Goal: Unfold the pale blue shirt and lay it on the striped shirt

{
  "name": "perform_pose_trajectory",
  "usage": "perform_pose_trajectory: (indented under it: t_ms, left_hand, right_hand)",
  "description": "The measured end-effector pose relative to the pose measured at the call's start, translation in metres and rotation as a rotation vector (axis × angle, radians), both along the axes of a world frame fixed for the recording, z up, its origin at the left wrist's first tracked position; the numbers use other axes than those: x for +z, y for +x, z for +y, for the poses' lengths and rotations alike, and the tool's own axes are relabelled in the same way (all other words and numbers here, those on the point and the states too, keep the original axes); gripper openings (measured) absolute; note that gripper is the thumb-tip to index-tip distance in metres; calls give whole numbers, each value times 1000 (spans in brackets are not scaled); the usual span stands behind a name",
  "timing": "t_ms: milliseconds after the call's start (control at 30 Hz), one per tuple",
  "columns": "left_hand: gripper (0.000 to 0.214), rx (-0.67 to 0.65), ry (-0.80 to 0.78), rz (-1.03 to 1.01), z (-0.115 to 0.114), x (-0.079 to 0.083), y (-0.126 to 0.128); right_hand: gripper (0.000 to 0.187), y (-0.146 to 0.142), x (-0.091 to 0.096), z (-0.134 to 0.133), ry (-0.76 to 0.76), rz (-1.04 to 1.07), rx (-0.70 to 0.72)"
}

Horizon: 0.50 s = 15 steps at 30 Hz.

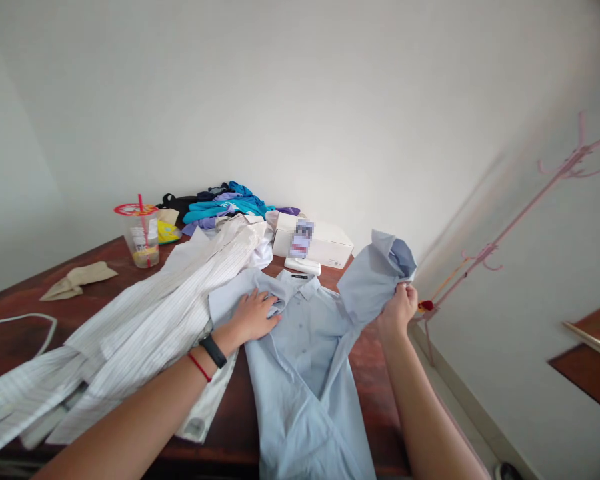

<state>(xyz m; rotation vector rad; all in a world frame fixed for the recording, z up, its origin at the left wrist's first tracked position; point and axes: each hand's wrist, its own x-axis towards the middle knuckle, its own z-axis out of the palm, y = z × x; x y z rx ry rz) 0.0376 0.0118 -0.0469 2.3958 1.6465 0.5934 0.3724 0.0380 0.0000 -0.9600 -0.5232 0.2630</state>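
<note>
Left fingers (270,308): spread and flat, gripping nothing. Left hand (253,317) presses palm-down on the light blue shirt (305,373), beside its collar, just in front of the white box (315,243).

Right fingers (404,291): closed in a pinch on the sleeve (375,273) of that shirt. Right hand (399,308) holds the sleeve lifted off the table, right of the box and near it; the cuff end flops over above my fingers.

Shirt body: lies face-up, buttoned, running from just in front of the box toward me and over the near edge of the dark wooden table (230,407).

Left wrist: black band (213,351) and a red string.

White striped shirt (145,327): spread out in front-left of the box, touching the blue shirt.

Pile of coloured clothes (225,200): behind-left of the box, against the wall.

Plastic cup (143,237), red lid and straw: left of the box, well apart.

Beige cloth (77,280): farther left, beyond the cup.
</note>
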Motion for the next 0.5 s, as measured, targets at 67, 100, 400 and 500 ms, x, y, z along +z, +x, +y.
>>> perform_pose_trajectory:
  t_ms: [67,100,400,500]
  left_hand:
    - [49,-20,-47,56,0,-3,-2]
    - [53,-28,-74,80,-1,-3,-2]
    - [82,-76,-190,166,1,2,-5]
    - [83,-72,-172,146,0,3,-5]
  right_hand:
    - [28,5,-1,3,-2,9,-19]
    - [28,7,-1,4,-1,16,-27]
    - [25,31,-2,5,-31,82,-47]
    - [25,38,-2,5,-60,96,-31]
